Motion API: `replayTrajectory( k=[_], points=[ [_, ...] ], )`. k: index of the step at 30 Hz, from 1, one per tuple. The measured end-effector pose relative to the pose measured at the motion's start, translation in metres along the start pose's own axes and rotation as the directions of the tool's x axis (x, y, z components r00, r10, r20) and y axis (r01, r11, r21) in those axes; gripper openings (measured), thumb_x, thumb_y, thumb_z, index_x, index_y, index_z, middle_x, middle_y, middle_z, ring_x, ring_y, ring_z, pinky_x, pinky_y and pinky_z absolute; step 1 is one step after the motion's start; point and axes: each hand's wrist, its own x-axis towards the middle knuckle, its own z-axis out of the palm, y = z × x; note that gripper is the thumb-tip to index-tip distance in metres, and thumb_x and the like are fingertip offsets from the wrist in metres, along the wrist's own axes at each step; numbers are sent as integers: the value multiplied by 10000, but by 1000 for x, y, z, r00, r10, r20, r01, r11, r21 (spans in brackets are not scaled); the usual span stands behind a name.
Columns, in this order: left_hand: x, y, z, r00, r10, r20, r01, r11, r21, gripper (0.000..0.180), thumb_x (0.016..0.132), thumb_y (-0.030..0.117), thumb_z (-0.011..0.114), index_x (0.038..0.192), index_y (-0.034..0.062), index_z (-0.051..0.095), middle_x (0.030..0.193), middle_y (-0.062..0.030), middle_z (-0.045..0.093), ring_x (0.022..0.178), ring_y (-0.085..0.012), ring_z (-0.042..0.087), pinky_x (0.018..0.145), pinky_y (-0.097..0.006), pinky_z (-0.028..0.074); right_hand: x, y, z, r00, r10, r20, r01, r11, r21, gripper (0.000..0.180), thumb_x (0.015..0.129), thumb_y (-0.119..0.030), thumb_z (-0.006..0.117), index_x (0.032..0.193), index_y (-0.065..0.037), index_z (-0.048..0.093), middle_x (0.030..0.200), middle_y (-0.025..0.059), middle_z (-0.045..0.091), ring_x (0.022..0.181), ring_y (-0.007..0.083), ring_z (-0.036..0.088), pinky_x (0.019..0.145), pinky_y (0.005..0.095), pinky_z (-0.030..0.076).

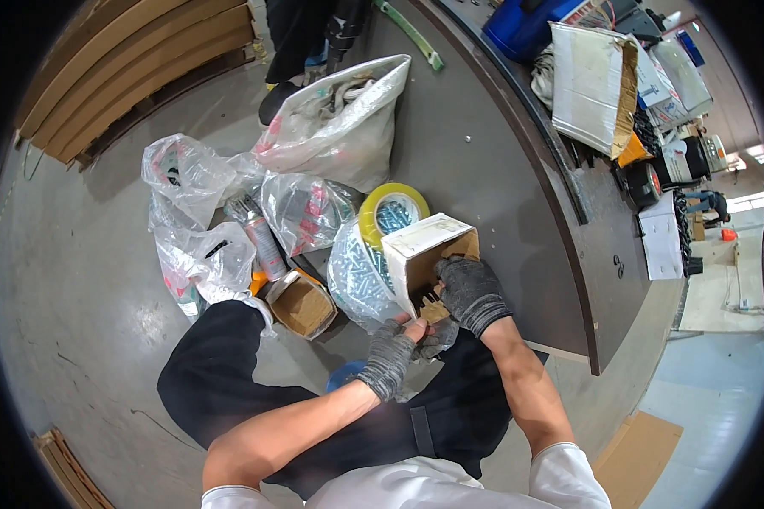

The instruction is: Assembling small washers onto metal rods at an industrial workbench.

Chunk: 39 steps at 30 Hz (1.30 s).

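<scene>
A small white cardboard box (pixel 426 239) is tilted on its side between my hands, its open mouth facing me and some dark pieces inside. My right hand (pixel 474 295), in a grey fingerless glove, is closed on the box's right edge. Also gloved, my left hand (pixel 390 358) pinches the lower left corner, with bare fingertips on the flap. Crumpled clear plastic (pixel 437 339) hangs just below the box, partly hidden by my hands. Right behind the box, a clear bag of screws (pixel 361 276) lies with a roll of yellow tape (pixel 369 216) on top.
An open cardboard box (pixel 303 305) and a spray can (pixel 266 242) stand left of the screws among clear plastic bags (pixel 187 182). Behind them sits a large white sack (pixel 331 136). A dark workbench (pixel 560 254) runs along the right, stacked with boxes and tools. Another person's legs (pixel 295 42) show behind.
</scene>
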Motion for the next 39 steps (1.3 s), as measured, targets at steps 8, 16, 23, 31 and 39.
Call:
replayTrajectory(
  k=[8, 16, 23, 31, 39],
  points=[
    [2, 0, -3, 999, -2, 35, 4, 998, -63, 586, 956, 187, 655, 1363, -129, 376, 1012, -154, 684, 880, -185, 680, 760, -277, 561, -1, 2, 18, 992, 68, 107, -63, 997, -55, 116, 804, -171, 648, 889, -104, 688, 911, 136, 702, 902, 340, 683, 773, 477, 534],
    [11, -14, -5, 992, 117, -57, -103, 975, 196, 311, 970, 245, 613, 1113, -31, 616, 988, -96, 717, 888, -177, 663, 809, -300, 517, -21, 10, 20, 1000, -24, 2, 24, 1000, 5, 147, 806, -227, 635, 870, -104, 685, 930, 112, 695, 915, 330, 670, 769, 465, 522],
    [9, -6, -7, 997, 30, 69, -35, 997, 71, 242, 956, 233, 639, 1039, 6, 648, 969, -89, 722, 864, -182, 669, 791, -301, 515, -38, -14, 2, 999, 31, 28, -30, 999, -17, 211, 805, -226, 654, 976, -104, 671, 945, 112, 679, 920, 316, 666, 784, 439, 523],
    [0, -4, -17, 982, -67, 177, 60, 997, 49, 270, 943, 215, 664, 1109, 16, 588, 1004, -126, 695, 916, -255, 677, 768, -372, 552, -117, -46, -158, 841, -216, -496, 325, 935, 144, 161, 847, -163, 684, 985, -84, 662, 841, 97, 649, 761, 304, 646, 710, 396, 523],
    [-34, -8, 14, 932, -280, 229, 237, 951, 197, 277, 944, 214, 651, 1147, 30, 604, 953, -110, 707, 818, -194, 677, 725, -320, 569, -50, 79, -219, 738, -37, -674, -59, 991, -120, 290, 901, -253, 640, 1140, -89, 645, 1034, 125, 633, 957, 321, 621, 832, 421, 502]
  ],
)
